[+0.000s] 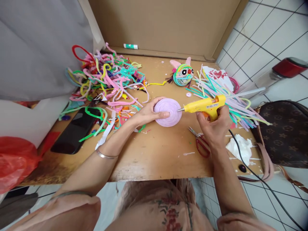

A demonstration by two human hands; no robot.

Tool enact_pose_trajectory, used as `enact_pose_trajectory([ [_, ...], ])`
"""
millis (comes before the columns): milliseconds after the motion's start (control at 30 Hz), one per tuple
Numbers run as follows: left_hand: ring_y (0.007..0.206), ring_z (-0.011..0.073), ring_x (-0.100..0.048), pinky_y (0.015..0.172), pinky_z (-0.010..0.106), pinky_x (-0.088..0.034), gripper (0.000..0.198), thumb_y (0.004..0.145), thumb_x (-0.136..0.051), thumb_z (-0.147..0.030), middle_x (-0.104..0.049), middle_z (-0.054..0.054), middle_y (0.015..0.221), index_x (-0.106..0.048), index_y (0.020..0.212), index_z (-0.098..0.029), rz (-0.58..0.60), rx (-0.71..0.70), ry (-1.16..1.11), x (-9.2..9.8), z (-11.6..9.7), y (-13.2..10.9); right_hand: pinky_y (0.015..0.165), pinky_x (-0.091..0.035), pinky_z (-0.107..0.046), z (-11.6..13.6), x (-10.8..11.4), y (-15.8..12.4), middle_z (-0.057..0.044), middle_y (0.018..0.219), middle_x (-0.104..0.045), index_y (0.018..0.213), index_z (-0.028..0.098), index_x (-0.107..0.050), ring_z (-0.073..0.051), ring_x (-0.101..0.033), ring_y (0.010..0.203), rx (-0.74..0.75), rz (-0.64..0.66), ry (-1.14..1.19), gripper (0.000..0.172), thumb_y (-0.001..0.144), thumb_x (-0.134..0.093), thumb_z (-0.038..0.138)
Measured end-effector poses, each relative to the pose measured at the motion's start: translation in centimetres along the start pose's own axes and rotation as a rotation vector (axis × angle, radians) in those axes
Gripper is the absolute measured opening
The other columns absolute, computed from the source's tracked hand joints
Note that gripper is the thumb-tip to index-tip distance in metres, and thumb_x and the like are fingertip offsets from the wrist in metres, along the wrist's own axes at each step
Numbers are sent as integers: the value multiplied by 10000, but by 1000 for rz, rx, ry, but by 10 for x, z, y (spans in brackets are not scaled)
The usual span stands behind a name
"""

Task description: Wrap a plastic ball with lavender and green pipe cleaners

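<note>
A flat lilac disc [171, 104], wound in a spiral of what looks like pipe cleaner, is held over the table by my left hand [154, 112]. The thumb lies across its face and the other fingers are behind it. My right hand [216, 126] is wrapped round the handle of a yellow hot glue gun [202, 105]. Its metal nozzle points left, at the right part of the disc; whether it touches cannot be made out. A clear glue stick [250, 93] sticks out of the gun's back. Red-handled scissors [201, 144] lie below the gun.
Tangled pipe cleaners [113, 77] heap at the left, beside a black phone [74, 134]. A decorated ball with pink ears [183, 74] stands at the back. Straight pipe cleaners [231, 106], a crumpled tissue [239, 149], a power cord [255, 175] and a brown bag [284, 133] are at the right.
</note>
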State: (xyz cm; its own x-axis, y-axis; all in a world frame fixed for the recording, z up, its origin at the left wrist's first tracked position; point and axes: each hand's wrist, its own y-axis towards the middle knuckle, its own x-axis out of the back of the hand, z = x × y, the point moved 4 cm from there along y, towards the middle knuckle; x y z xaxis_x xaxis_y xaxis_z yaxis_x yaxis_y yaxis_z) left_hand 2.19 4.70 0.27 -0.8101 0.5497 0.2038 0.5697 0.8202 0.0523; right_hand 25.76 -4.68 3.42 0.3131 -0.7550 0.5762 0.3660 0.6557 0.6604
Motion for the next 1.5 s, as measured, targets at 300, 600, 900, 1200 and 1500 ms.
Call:
enact_pose_trajectory([
  [300,1277,322,-538,1064,447,-452,754,762,-680,-610,-567,158,1397,-513,1352,-170,-18,1,-12,-1,-5,-4,617,-423,-335,9,0,-2,0,727,-514,850,227,-476,-179,-494,632,-20,34,22,287,676,-611,411],
  [600,1101,280,-611,948,413,-495,607,818,-573,-597,-654,115,1201,-541,1246,-168,-154,108,152,1,-11,-7,636,-451,-351,8,0,0,-12,737,-527,821,245,-440,-194,-524,649,-144,25,-17,265,679,-588,412],
  [900,1206,248,-560,1065,434,-423,425,903,-489,-417,-593,114,1313,-467,1263,-191,-452,-39,264,-3,-6,-7,647,-446,-356,13,-6,-3,-14,756,-531,829,249,-421,-206,-538,675,-160,12,15,315,667,-608,445],
  [1200,1282,243,-524,1137,414,-367,464,981,-397,-490,-602,123,1334,-572,1290,-190,-497,-139,334,-4,-9,-7,690,-463,-383,24,-15,-8,-76,849,-606,906,228,-497,-263,-596,785,-131,-29,-82,307,716,-630,428],
  [1500,1312,251,-479,1155,427,-345,435,972,-401,-440,-552,118,1344,-540,1308,-202,-489,-56,348,-4,-9,-7,726,-487,-418,30,-21,-8,-115,928,-656,1001,212,-528,-301,-639,852,-94,-32,-129,334,789,-598,460],
])
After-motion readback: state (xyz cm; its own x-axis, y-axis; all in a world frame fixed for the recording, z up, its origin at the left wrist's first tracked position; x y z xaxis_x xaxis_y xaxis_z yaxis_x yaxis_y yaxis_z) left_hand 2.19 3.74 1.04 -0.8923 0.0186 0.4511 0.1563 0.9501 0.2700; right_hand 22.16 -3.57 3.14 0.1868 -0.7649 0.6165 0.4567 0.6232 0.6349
